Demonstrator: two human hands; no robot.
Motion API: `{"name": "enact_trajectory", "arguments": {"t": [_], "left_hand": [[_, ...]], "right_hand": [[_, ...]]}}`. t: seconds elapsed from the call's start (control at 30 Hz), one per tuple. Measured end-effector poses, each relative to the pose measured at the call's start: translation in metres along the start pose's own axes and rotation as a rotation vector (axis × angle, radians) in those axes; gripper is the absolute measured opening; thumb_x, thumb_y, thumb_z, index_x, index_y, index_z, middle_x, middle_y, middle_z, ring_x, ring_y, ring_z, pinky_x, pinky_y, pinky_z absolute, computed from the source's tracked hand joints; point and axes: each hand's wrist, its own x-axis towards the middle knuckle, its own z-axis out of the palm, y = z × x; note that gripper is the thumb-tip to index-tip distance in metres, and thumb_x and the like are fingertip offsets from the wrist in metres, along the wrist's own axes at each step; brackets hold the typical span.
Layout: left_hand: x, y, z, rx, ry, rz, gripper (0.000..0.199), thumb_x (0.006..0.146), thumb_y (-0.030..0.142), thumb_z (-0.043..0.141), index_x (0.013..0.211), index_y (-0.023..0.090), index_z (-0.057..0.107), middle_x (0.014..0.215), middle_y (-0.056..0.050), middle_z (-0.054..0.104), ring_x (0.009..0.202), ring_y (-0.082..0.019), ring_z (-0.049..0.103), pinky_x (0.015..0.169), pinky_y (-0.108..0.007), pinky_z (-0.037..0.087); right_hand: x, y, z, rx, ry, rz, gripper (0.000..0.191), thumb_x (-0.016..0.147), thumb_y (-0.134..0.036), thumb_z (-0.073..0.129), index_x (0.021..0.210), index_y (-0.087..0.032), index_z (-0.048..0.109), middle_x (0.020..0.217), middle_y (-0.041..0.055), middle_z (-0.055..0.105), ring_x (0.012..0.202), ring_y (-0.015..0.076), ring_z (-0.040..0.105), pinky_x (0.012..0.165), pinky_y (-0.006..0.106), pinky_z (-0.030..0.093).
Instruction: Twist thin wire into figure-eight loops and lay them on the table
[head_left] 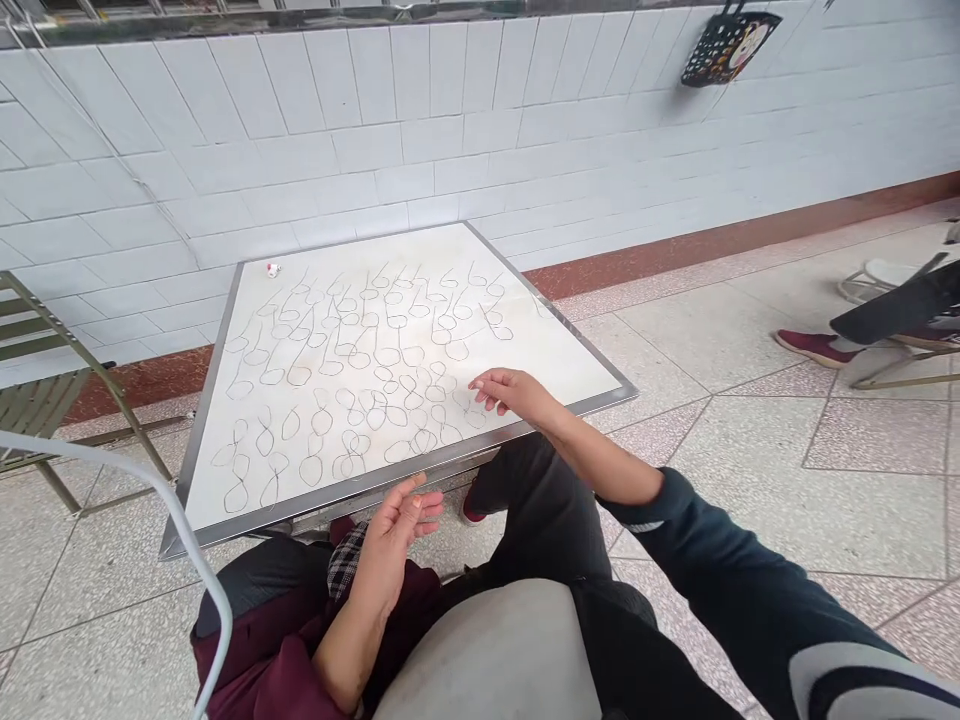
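Thin dark wire pieces bent into loops lie in rows across a white-topped table [555,350] with a metal rim. Those at the back [352,350] have a single ring and a long straight tail; nearer ones [274,470] look like double loops. Over the front right of the rows hovers my right hand [514,392], fingers loosely bent and slightly apart, closest to some faint wire loops [466,408]. My left hand [401,520] is raised just off the table's front edge, palm turned inward and fingers apart. No held object is discernible in either hand.
A slatted folding chair [45,390] stands to the left, with a pale curved tube [180,510] in front. White wall tiles [420,130] rise behind the table. A small red-and-white item [273,269] sits at the far left corner. Another person's shoe [816,346] appears at right.
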Motion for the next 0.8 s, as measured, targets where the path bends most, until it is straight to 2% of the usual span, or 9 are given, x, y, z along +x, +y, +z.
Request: {"name": "enact_trajectory", "arguments": {"t": [0.07, 0.13, 0.2, 0.3, 0.4, 0.57, 0.8], "left_hand": [[0.002, 0.000, 0.000, 0.014, 0.016, -0.013, 0.046, 0.083, 0.044, 0.065, 0.121, 0.018, 0.059, 0.108, -0.013, 0.071, 0.099, -0.023, 0.065, 0.085, -0.036, 0.049], [0.004, -0.001, 0.000, 0.025, 0.009, -0.032, 0.047, 0.081, 0.045, 0.067, 0.119, 0.018, 0.061, 0.106, -0.013, 0.071, 0.097, -0.023, 0.065, 0.083, -0.035, 0.049], [0.007, -0.003, 0.000, 0.033, 0.001, -0.050, 0.049, 0.079, 0.046, 0.069, 0.118, 0.018, 0.062, 0.104, -0.012, 0.072, 0.095, -0.022, 0.065, 0.082, -0.034, 0.049], [0.010, -0.007, -0.001, 0.042, 0.035, -0.054, 0.050, 0.075, 0.048, 0.071, 0.116, 0.019, 0.063, 0.101, -0.011, 0.073, 0.093, -0.022, 0.066, 0.080, -0.033, 0.049], [0.013, -0.008, -0.002, 0.050, 0.057, -0.054, 0.049, 0.074, 0.048, 0.072, 0.114, 0.020, 0.065, 0.100, -0.011, 0.073, 0.092, -0.022, 0.066, 0.079, -0.033, 0.049], [0.016, -0.007, -0.005, 0.053, 0.016, -0.079, 0.050, 0.073, 0.046, 0.073, 0.115, 0.020, 0.065, 0.101, -0.011, 0.073, 0.094, -0.023, 0.066, 0.080, -0.034, 0.049], [0.017, -0.012, -0.005, 0.036, 0.064, -0.042, 0.048, 0.073, 0.046, 0.074, 0.111, 0.019, 0.066, 0.097, -0.010, 0.073, 0.089, -0.022, 0.066, 0.076, -0.033, 0.049]], "right_hand": [[0.031, -0.001, -0.030, -0.125, 0.067, -0.002, 0.013, 0.085, -0.026, 0.059, 0.088, -0.014, 0.063, 0.076, 0.0040, 0.066, 0.059, 0.0074, 0.055, 0.048, 0.017, 0.039], [0.059, 0.000, -0.048, -0.202, 0.069, 0.003, 0.009, 0.085, -0.024, 0.059, 0.086, -0.015, 0.061, 0.074, 0.0032, 0.065, 0.058, 0.0073, 0.054, 0.048, 0.017, 0.037], [0.080, 0.005, -0.052, -0.229, 0.036, 0.015, 0.008, 0.082, -0.023, 0.062, 0.081, -0.015, 0.062, 0.068, 0.0019, 0.064, 0.055, 0.0075, 0.053, 0.046, 0.018, 0.035], [0.098, 0.012, -0.046, -0.251, -0.022, 0.025, 0.009, 0.078, -0.023, 0.068, 0.076, -0.015, 0.064, 0.065, 0.0007, 0.065, 0.052, 0.0072, 0.052, 0.045, 0.018, 0.032], [0.106, 0.019, -0.040, -0.255, -0.028, 0.017, 0.011, 0.077, -0.026, 0.069, 0.079, -0.016, 0.067, 0.073, 0.0017, 0.068, 0.055, 0.0068, 0.054, 0.045, 0.017, 0.034], [0.110, 0.030, -0.042, -0.242, 0.009, -0.014, 0.015, 0.084, -0.028, 0.064, 0.094, -0.017, 0.068, 0.088, 0.0050, 0.070, 0.061, 0.0081, 0.060, 0.051, 0.018, 0.046], [0.098, 0.034, -0.039, -0.303, 0.065, -0.062, 0.016, 0.087, -0.024, 0.061, 0.099, -0.015, 0.067, 0.077, 0.0041, 0.068, 0.056, 0.0078, 0.059, 0.057, 0.020, 0.052]]}}
